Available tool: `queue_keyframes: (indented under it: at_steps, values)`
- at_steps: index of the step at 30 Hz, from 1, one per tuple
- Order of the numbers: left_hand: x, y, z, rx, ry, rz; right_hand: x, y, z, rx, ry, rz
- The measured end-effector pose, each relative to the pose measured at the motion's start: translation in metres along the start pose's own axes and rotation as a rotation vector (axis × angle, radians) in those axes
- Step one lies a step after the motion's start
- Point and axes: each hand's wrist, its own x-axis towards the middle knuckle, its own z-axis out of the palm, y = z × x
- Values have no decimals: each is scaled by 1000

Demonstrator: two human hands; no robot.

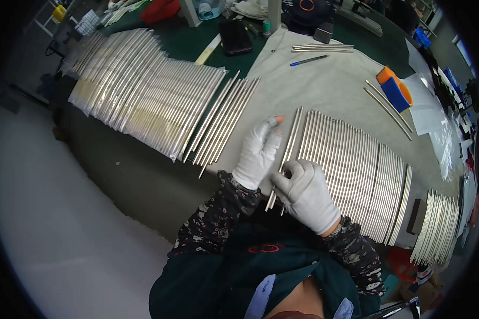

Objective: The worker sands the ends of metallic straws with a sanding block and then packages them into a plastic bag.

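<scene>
- White cotton gloves cover both hands, which sit close together at the near edge of the pale cloth [330, 90] that covers the middle of the bench.
- Right hand [306, 194] is curled, fingers pinched on the near ends of a pair of thin metal rods [288, 154] that lie on the cloth and run away from the person.
- Left hand [258, 151] lies flat, fingers together, just left of those rods and touching them along its fingertip side; one bare fingertip shows through the glove.
- Just right of the held rods, a long row of the same metal rods [356, 170] lies side by side on the cloth, fanning toward the cloth's right end; little bare cloth is left between that row and the hands.
- Left of the cloth's near-left edge, a small loose bundle of rods [223, 125] rests on the green bench top [181, 42], and beyond it a broad stack of rods in clear sleeves [138, 90] reaches to the bench's left edge.
- Farther along the cloth the surface is mostly bare, giving open room: only a blue pen [308, 60], a few rods [322, 48] near the far edge, and two more rods [388, 109] toward the right.
- Beside those, at the cloth's right margin, sits an orange and blue block [395, 89].
- Past the cloth's far-left corner lies a black pouch [235, 37].
</scene>
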Motion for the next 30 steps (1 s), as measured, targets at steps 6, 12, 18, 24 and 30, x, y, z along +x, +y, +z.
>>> queue_keyframes:
  at_steps: [6,12,18,24,30]
  values:
    - [-22,36,-30,1144,92,328,-12,4,2,48,112,65]
    - [-26,27,-66,1452,226,87,-9,4,5,69,110,53]
    - [-26,34,-62,1436,164,39,-9,3,5,66,116,60]
    - [-18,33,-66,1425,227,106,-9,3,4,62,115,51]
    - [-10,30,-69,1591,232,-105,-9,5,4,63,124,55]
